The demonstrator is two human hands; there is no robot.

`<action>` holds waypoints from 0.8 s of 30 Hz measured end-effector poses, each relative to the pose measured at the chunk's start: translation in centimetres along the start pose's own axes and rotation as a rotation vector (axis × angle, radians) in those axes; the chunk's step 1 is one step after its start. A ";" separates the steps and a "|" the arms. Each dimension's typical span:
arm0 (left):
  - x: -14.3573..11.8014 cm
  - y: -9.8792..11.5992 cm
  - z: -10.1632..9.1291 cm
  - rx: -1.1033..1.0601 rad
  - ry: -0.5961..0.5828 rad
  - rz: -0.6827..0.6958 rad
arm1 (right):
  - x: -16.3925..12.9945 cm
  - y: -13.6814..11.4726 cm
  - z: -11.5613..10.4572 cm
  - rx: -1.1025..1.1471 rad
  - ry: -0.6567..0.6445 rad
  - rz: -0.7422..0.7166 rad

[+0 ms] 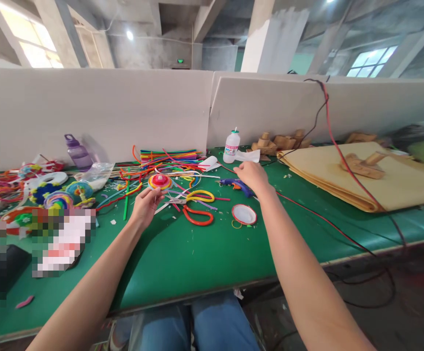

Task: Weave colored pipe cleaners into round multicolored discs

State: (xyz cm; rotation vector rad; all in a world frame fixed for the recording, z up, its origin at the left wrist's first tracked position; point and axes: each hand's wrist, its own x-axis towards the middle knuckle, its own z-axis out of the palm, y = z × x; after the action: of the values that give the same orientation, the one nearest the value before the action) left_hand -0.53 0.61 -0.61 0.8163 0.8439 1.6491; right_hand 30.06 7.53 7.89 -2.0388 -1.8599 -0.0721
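Note:
Held in the fingertips of my left hand is a small round pipe-cleaner craft piece with a red middle and coloured rings. My right hand is closed just above a blue glue gun lying on the table; what its fingers hold, if anything, is hidden. Between the hands lie scissors with one yellow and one red handle, blades partly apart and pointing at my left hand. A small white round lid with a red rim lies below the glue gun.
Bundles of coloured pipe cleaners and a white bottle stand behind. Finished colourful pieces and a purple water bottle are left. Brown sheets lie right on the green table; a red cord hangs over them.

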 end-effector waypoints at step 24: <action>0.3 -0.2 -0.5 -0.101 0.028 -0.065 | -2.9 0.8 4.2 0.171 0.262 -0.010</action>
State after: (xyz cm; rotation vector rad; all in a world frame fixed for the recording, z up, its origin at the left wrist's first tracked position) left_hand -0.88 0.86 -0.99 0.6902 0.7927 1.6351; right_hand 29.53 6.02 2.96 -1.8098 -1.6559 -0.1684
